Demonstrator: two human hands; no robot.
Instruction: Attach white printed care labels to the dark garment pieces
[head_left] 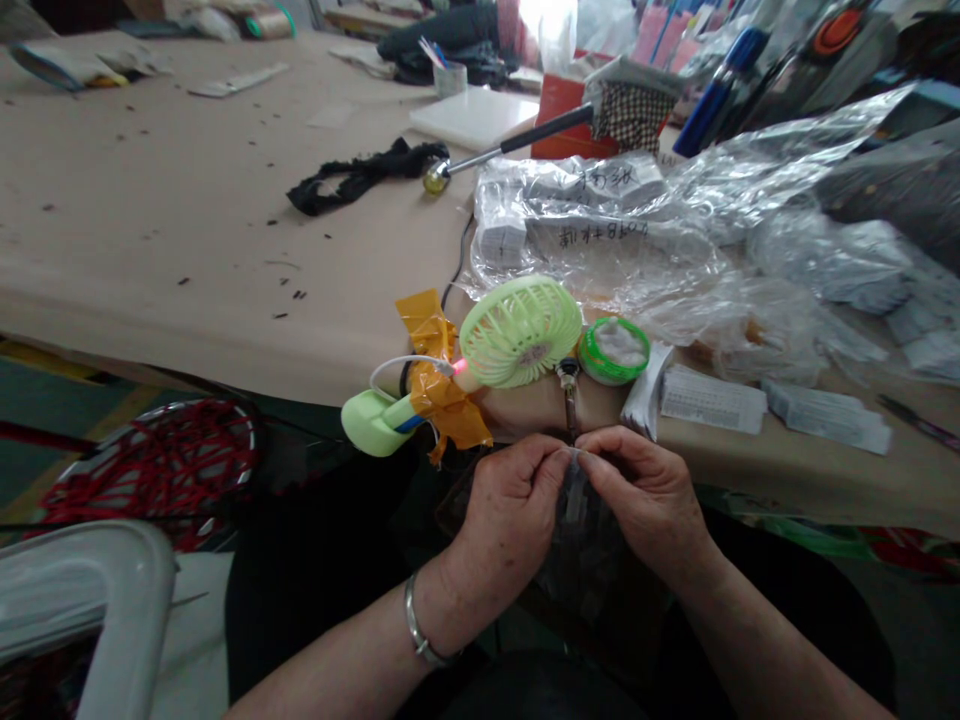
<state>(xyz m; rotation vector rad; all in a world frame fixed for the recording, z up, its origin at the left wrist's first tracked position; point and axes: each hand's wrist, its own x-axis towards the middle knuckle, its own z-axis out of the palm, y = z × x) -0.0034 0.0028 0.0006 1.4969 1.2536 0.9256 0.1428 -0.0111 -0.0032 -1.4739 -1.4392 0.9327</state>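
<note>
My left hand (517,510) and my right hand (649,495) meet just off the table's front edge, thumbs and fingertips pinched together. Between them is a small piece of clear plastic (574,490), partly hidden by the fingers. More clear plastic hangs dimly below. Just beyond the fingertips, a thin metal rod (570,400) stands at the table edge. A green fan (521,335) lies left of the rod, held by orange tape (442,395). Right of the rod sits a green tub (613,350) with white material inside. Stacks of printed labels (712,400) lie further right.
Clear plastic bags (600,230) with label bundles cover the table's right side. Behind them are a black-handled tool (517,140), black cloth (367,175) and a white block (474,115). Scissors (919,420) lie far right. A white basin rim (142,580) is at lower left.
</note>
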